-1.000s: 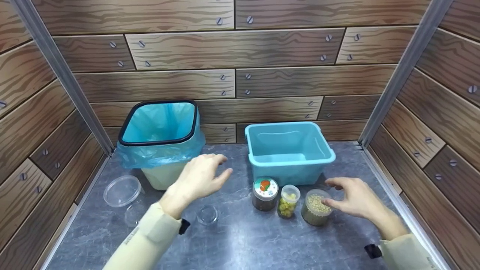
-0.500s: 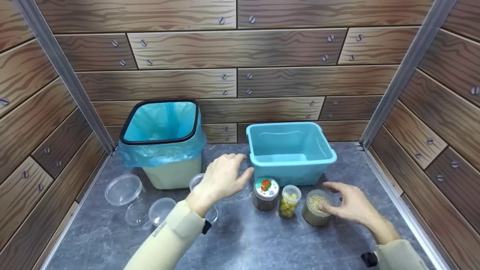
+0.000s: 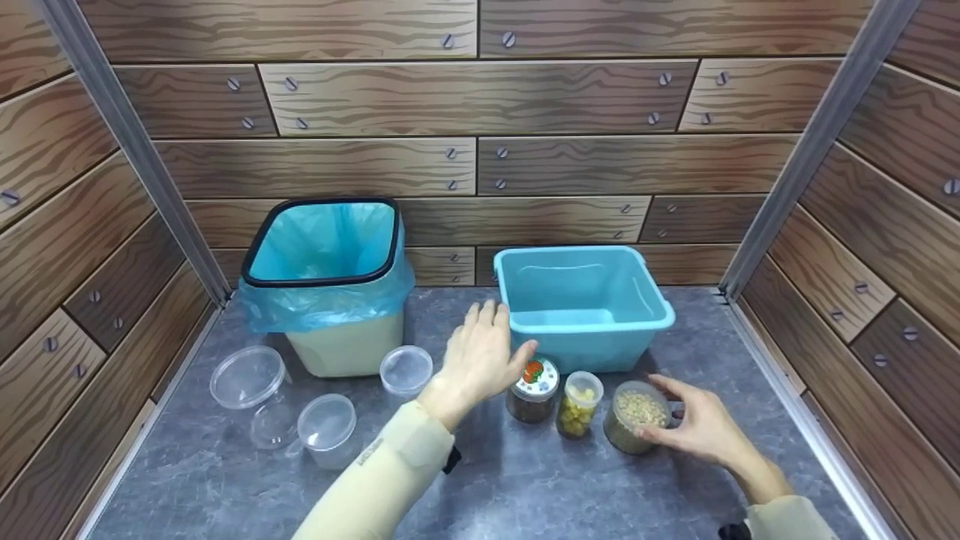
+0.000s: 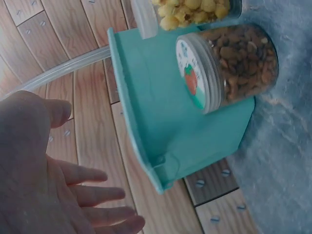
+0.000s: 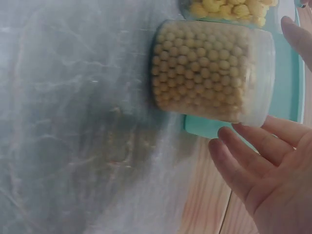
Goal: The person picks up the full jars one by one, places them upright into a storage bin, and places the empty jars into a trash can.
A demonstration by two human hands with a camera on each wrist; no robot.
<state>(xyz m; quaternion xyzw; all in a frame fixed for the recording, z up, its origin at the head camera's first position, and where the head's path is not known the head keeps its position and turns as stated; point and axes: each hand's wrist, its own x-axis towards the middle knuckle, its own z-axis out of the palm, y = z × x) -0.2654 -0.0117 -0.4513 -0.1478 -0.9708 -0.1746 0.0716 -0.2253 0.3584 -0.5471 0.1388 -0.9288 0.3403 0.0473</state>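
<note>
My right hand (image 3: 705,427) is at the jar of round beige peas (image 3: 634,431). In the head view thumb and fingers stand on either side of its rim; in the right wrist view (image 5: 273,170) the fingertips lie right at the clear lid (image 5: 263,75), with the thumb apart from it. My left hand (image 3: 476,356) is held with straight fingers before the light-blue bin (image 3: 585,349), beside the jar of brown nuts (image 4: 246,66) with a strawberry-like picture on its lid (image 3: 536,375). Between the jars stands a narrow container of yellow puffed pieces (image 3: 576,412).
A pale trash can (image 3: 341,352) with a blue bag liner stands at the back left. Before it are several clear plastic containers, including a large one (image 3: 247,375), a smaller one (image 3: 328,427) and another (image 3: 405,371). Wood-patterned walls (image 3: 367,97) enclose the grey tabletop.
My left hand has moved right, from near the trash can to beside the nut jar, uncovering clear containers. My right hand has come down closer around the pea jar.
</note>
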